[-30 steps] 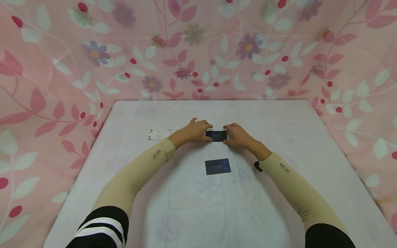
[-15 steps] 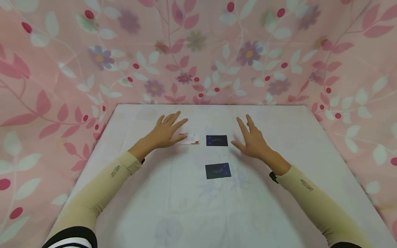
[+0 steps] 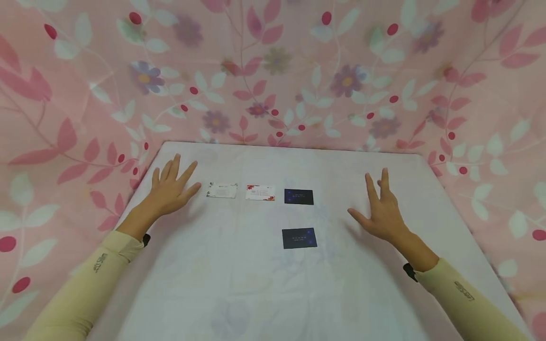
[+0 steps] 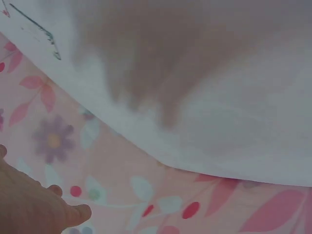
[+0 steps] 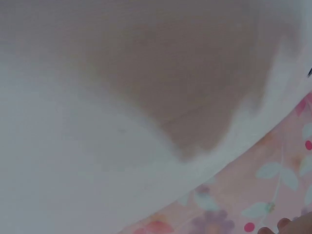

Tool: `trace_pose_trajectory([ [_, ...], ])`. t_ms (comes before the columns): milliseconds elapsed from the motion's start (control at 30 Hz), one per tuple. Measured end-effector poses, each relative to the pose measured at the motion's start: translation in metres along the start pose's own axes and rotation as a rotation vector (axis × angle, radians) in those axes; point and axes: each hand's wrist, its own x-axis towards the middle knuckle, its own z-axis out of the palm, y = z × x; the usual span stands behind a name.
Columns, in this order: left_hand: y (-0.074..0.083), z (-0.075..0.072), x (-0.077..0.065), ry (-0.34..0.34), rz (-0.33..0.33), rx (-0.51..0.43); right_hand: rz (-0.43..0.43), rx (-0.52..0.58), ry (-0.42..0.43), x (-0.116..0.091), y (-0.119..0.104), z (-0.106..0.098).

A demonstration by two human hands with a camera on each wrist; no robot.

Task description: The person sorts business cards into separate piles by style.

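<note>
Three cards lie in a row across the table: a white card with a dark leafy border [image 3: 222, 190], a white card with red corner flowers [image 3: 260, 192] and a dark blue card [image 3: 299, 196]. A second dark card [image 3: 299, 238] lies nearer to me, below the row's right end. My left hand [image 3: 170, 192] hovers left of the row with fingers spread, nearest the leafy card. Well to the right of the dark cards, my right hand [image 3: 381, 213] is raised with its fingers spread. Neither hand holds anything. In the left wrist view, part of the leafy card [image 4: 36, 31] shows.
A white cloth covers the table [image 3: 239, 293]. Pink floral fabric [image 3: 273, 71] hangs behind it and along both sides. Each hand casts a soft shadow on the cloth in its wrist view.
Both hands have let go of the upper dark card and moved apart, the left leftward, the right rightward. The red-flowered card and the leafy card have come into full view.
</note>
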Motion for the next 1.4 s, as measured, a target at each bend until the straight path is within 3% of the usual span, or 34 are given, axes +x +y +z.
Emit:
trace_pose_trajectory([
  [133, -0.016, 0.004, -0.017, -0.028, -0.025, 0.030, -0.005, -0.020, 0.051, -0.008, 0.008, -0.002],
  [267, -0.022, 0.008, -0.026, -0.018, -0.031, 0.024, 0.037, -0.023, 0.000, -0.010, 0.011, -0.008],
  [433, -0.015, 0.010, -0.029, -0.005, -0.020, 0.023, 0.033, -0.039, -0.046, -0.012, 0.010, -0.009],
  [667, -0.005, 0.029, -0.040, -0.034, -0.005, 0.048, 0.000, -0.075, -0.082, -0.030, 0.003, 0.000],
  [867, -0.007, 0.021, -0.040, -0.012, -0.008, 0.072, -0.015, -0.063, -0.100, -0.027, -0.001, 0.006],
  [1000, -0.009, 0.015, -0.041, -0.034, -0.015, 0.081, -0.007, -0.059, -0.107, -0.025, -0.004, 0.008],
  [1400, -0.008, 0.017, -0.037, -0.049, -0.009, 0.066, 0.056, -0.062, -0.224, -0.017, -0.009, 0.001],
])
